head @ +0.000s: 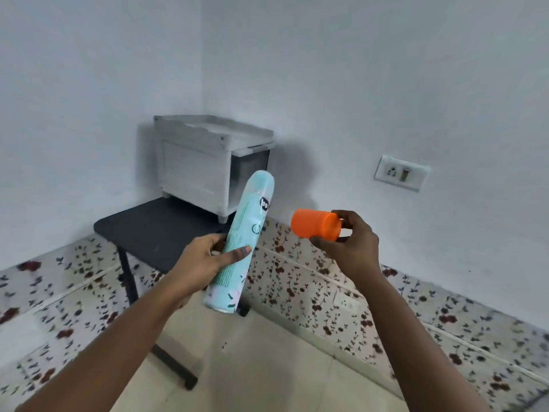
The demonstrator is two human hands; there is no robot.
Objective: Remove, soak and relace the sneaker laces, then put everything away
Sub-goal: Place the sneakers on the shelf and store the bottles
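Left hand (208,257) grips tall pale-blue spray can (239,248), frame centre; right hand (352,239) pinches orange plastic cap (316,225), off the can. No sneaker or laces in view, so progress unclear. Probably put-away stage: grey storage cabinet (208,159) on black table (154,227) ahead.
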